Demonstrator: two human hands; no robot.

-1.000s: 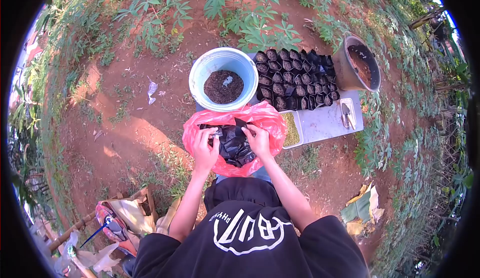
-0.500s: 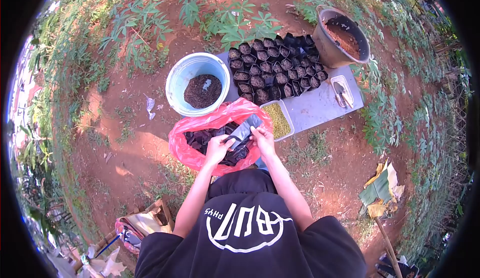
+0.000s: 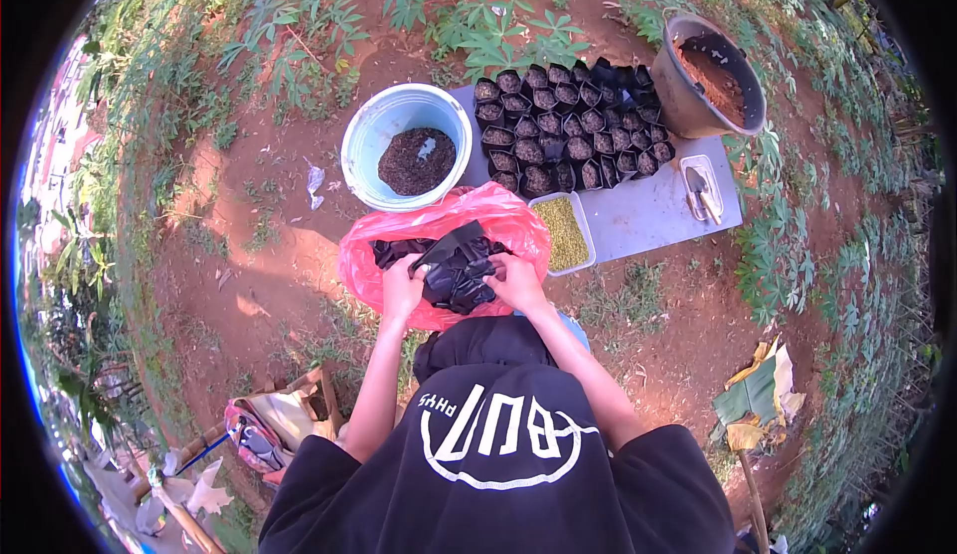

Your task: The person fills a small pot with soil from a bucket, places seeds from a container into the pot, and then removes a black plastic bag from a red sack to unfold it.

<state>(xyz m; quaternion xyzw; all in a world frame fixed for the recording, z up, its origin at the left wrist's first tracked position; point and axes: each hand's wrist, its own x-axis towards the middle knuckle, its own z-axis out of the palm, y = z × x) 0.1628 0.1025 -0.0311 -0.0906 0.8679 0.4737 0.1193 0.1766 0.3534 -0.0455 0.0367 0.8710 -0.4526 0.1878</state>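
Note:
A red plastic bag (image 3: 364,240) lies open in front of my body, with a crumpled bundle of black plastic planting bags (image 3: 459,273) in its mouth. My left hand (image 3: 404,287) is closed on the left side of the bundle, thumb on top. On the right side, my right hand (image 3: 516,280) grips the same bundle with bent fingers. Some fingertips are hidden in the black plastic. Just beyond the red bag stands a light blue bucket (image 3: 357,160) holding dark soil. A clear tub of yellow-green grains (image 3: 563,235) sits right of the red bag.
Rows of soil-filled black planting bags (image 3: 548,126) stand on a grey board (image 3: 638,225). A dark bucket of reddish soil (image 3: 688,101) is at its far right corner. A small trowel (image 3: 703,195) lies in a white tray. Leafy plants (image 3: 498,16) grow beyond.
The single flat black bag held up between my hands is no longer distinct. Both hands are now lower and farther apart, on the bunched black bags. The view has shifted slightly.

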